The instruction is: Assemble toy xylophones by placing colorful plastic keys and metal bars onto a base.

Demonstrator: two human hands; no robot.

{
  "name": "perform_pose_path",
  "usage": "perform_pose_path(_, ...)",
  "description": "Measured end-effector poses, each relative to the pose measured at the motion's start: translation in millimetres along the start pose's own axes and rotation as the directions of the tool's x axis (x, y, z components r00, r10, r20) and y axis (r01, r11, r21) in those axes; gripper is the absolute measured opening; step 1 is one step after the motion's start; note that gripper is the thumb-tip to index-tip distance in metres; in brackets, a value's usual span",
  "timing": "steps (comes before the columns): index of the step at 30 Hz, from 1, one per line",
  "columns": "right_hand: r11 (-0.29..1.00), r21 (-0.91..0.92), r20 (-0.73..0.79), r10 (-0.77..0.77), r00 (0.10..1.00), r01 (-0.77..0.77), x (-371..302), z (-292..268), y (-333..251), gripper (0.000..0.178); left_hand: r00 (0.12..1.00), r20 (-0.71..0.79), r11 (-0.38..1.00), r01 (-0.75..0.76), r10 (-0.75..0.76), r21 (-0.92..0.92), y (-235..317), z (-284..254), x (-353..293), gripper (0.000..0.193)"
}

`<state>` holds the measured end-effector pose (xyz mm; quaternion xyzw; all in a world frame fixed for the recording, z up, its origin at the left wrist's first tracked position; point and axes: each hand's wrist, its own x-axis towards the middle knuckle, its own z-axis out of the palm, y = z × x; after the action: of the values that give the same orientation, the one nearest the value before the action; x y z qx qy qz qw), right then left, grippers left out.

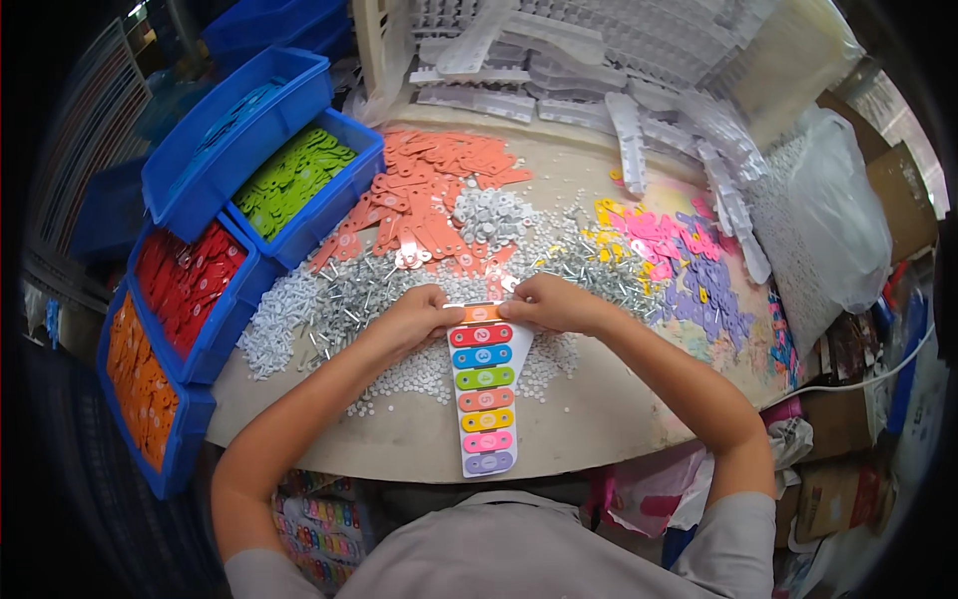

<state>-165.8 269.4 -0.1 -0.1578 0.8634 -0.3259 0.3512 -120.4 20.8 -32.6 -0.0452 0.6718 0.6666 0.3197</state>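
In front of me on the table lies a toy xylophone (486, 379), a white tapered base with a row of coloured bars across it. Its narrower end points toward me, near the table's front edge. My left hand (419, 314) grips the far end from the left, fingers closed, thumb by the orange bar (479, 314). From the right, my right hand (552, 302) holds that same end, its thumb and fingers closed at the corner. Small white pieces (419, 377) lie around the base, and metal pins (354, 299) are heaped beyond my left forearm.
Blue bins (195, 374) on the left hold orange, red, green and blue bars. Loose coral bars (429, 190) are piled at the back; pink bars (654, 240) and purple bars (709, 299) lie right. White bases (569, 75) stack behind. A plastic sack (828, 220) stands far right.
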Motion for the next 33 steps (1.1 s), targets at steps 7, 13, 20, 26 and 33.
perform_pose_path(7, 0.975, -0.039, -0.647, -0.191, 0.738, 0.218, -22, -6, 23, 0.024, 0.877, -0.323, 0.923, -0.279, 0.357, 0.264, -16, 16, -58, 0.023)
perform_pose_path(13, 0.923, -0.37, -0.827, -0.273, 0.491, -0.109, -25, -94, 107, 0.012, 0.859, -0.24, 0.808, -0.282, 0.453, 0.517, -39, 34, -111, 0.016)
perform_pose_path(20, 0.933, -0.287, -0.787, -0.102, 0.609, -0.216, -17, -94, 124, 0.009, 0.666, -0.477, 0.736, -0.164, 0.573, 0.657, -33, 0, -118, 0.015)
perform_pose_path(26, 0.915, -0.35, -0.754, -0.149, 0.64, -0.2, -6, -98, 136, 0.01, 0.44, -0.533, 0.581, 0.03, 0.723, 0.813, -33, -102, -105, 0.01)
perform_pose_path(33, 0.887, -0.385, -0.859, -0.243, 0.451, -0.255, -20, -72, 98, 0.012, 0.497, -0.27, 0.295, 0.029, 0.825, 0.955, -36, -126, -85, 0.009)
